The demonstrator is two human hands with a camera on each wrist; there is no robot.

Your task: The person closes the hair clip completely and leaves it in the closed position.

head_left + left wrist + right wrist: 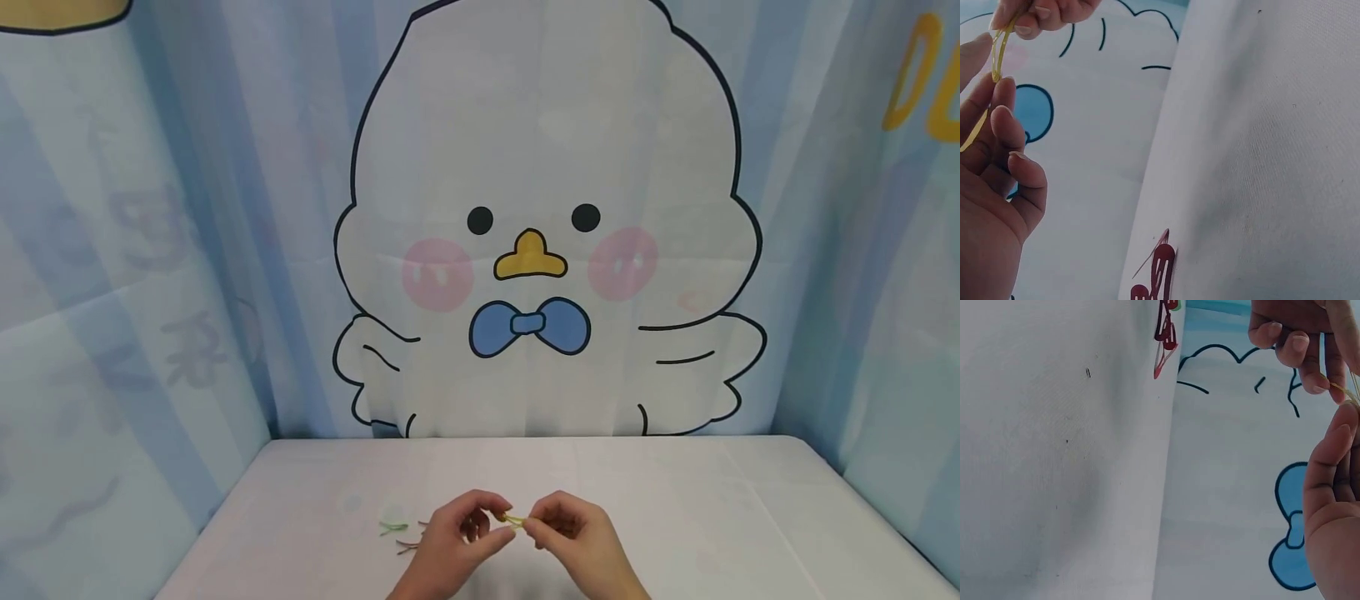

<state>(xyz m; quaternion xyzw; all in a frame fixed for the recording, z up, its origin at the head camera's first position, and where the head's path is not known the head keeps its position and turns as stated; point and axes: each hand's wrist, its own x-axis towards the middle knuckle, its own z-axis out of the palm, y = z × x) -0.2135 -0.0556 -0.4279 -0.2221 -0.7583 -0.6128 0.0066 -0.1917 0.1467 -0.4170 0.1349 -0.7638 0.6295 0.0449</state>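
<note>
Between my two hands is a yellow snap hair clip (513,520), held above the table. My left hand (455,540) has its fingertips at one end of the clip, with the other fingers bent. At the opposite end, the thumb and forefinger of my right hand (576,533) pinch it. The left wrist view shows the yellow clip (1000,53) with its two strips apart. Dark red hair clips (407,547) lie beside the left hand, partly hidden by it. A green hair clip (393,527) lies further left.
The table (675,492) has a white cover. Behind it hangs a curtain (540,150) printed with a white duck in a blue bow tie, and striped blue curtains (862,350) stand at both sides. In the left wrist view, red clips (1161,265) lie near the bottom.
</note>
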